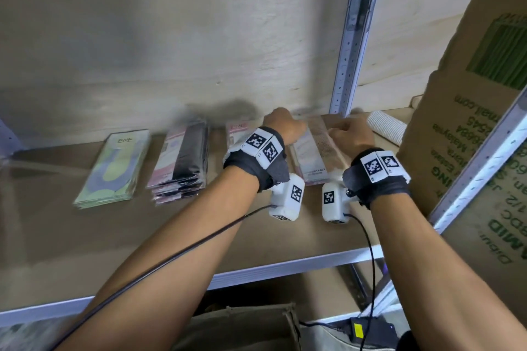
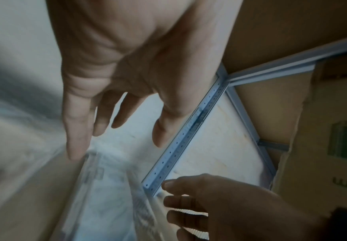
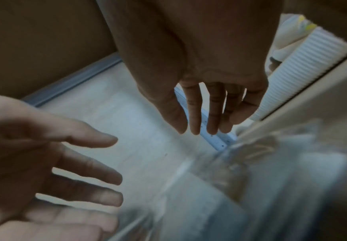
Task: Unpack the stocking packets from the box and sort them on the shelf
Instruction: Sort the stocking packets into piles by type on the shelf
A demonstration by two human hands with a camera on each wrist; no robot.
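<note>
Several stacks of stocking packets lie on the shelf board [image 1: 85, 236]: a green stack [image 1: 114, 165], a black-and-pink stack [image 1: 182, 162], a pink packet [image 1: 236, 127] partly hidden behind my left wrist, and a beige stack [image 1: 316, 151]. Both hands reach over the far end of the beige stack. My left hand [image 1: 285, 121] [image 2: 117, 138] has straight, spread fingers, and its index fingertip [image 2: 74, 154] touches the packet's corner [image 2: 106, 187]. My right hand [image 1: 346, 129] [image 3: 205, 117] hangs with straight fingers just above the blurred packet [image 3: 251, 187], holding nothing.
A white ribbed roll [image 1: 387, 128] lies right of the beige stack. A tall printed cardboard box [image 1: 470, 122] stands at the right. A perforated metal upright [image 1: 353, 37] rises behind the hands. Below the shelf's front rail [image 1: 285, 268] sit an open carton [image 1: 242, 328] and a power adapter [image 1: 370, 330].
</note>
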